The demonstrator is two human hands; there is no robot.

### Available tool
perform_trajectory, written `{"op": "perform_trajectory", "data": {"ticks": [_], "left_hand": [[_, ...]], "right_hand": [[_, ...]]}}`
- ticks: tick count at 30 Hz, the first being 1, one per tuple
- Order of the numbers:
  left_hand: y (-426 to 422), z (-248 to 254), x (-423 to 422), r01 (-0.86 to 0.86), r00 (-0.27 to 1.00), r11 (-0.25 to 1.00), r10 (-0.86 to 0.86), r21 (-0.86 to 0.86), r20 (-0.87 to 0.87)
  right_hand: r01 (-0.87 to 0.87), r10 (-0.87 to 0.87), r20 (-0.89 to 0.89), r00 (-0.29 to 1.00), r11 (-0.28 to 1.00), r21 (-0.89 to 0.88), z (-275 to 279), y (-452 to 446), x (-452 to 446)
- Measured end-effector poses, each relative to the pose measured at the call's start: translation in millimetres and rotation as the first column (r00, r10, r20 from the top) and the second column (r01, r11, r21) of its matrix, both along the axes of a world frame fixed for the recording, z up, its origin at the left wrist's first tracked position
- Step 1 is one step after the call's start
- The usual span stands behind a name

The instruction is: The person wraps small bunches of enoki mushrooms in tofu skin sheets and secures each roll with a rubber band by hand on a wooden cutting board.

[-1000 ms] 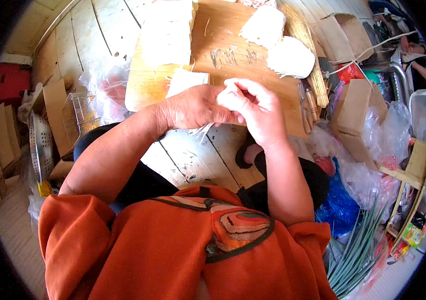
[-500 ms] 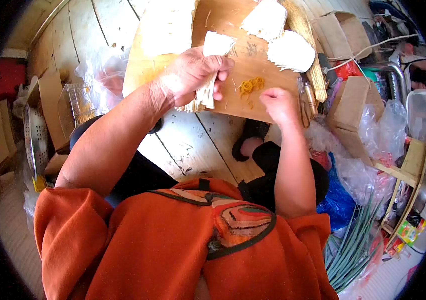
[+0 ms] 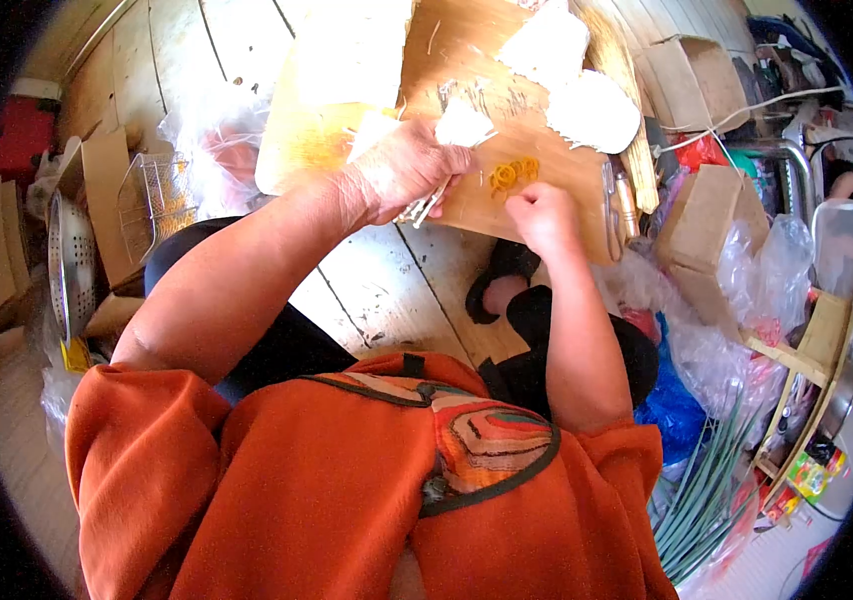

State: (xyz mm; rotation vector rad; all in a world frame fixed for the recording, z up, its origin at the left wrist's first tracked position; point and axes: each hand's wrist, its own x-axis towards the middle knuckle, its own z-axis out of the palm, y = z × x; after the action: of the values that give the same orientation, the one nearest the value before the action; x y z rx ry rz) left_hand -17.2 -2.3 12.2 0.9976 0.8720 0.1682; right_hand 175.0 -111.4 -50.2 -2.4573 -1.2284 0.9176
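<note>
Wooden board point(image 3: 292, 150) over a plank floor point(image 3: 377, 290), yellow rubber bands point(image 3: 507, 178) just beyond the right hand point(image 3: 545, 220).
They lie in a loose, looped heap, far-left of its bunched fingers and nearer to it than the left hand point(image 3: 402, 172); whether it pinches one, I cannot tell. Clenched in the left is a pale bundle point(image 3: 464, 124) of strands, slanting far-right to near-left, its broad end flared.

Free lanes & obstacles, wood board point(image 3: 482, 208): (a) gap btwn L hand point(image 3: 412, 168) & R hand point(image 3: 544, 218), w/ yellow bands point(image 3: 514, 176) at far R side; (b) lane btwn white stack point(image 3: 352, 55), far L, & two white pieces point(image 3: 594, 110), far R, partly narrowed by white bundle point(image 3: 464, 125) in L hand; (c) R edge, blocked by tan strip point(image 3: 623, 95) & wood-handled tool point(image 3: 628, 208).
</note>
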Motion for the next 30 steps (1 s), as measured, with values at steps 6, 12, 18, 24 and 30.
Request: {"op": "perform_trajectory", "data": {"ticks": [6, 12, 18, 24, 30], "left_hand": [[-9.7, -4.5, 6.7, -0.044, 0.999, 0.999, 0.044, 0.004, -0.005], [-11.4, -2.2, 7.0, 0.004, 0.999, 0.999, -0.002, -0.039, 0.045], [-5.4, 3.9, 3.3, 0.035, 0.997, 0.996, -0.029, -0.08, 0.073], [6.3, 11.1, -2.9, -0.017, 0.992, 0.982, 0.04, -0.188, 0.121], [17.4, 7.6, -7.9, -0.137, 0.966, 0.982, 0.162, -0.132, 0.2]], "right_hand": [[0.354, -0.185, -0.68, 0.71, 0.928, 0.117, 38.7, 5.5, -13.9], [0.34, -0.024, -0.794, 0.607, 0.911, 0.232, 52.8, 4.9, -28.6], [0.386, -0.018, -0.782, 0.623, 0.877, 0.287, 56.3, 7.3, -32.9], [0.57, -0.103, -0.886, 0.452, 0.798, 0.198, 38.8, 13.5, -20.8], [0.013, 0.046, -0.573, 0.818, 0.995, 0.097, 46.3, 6.9, -36.8]]}}
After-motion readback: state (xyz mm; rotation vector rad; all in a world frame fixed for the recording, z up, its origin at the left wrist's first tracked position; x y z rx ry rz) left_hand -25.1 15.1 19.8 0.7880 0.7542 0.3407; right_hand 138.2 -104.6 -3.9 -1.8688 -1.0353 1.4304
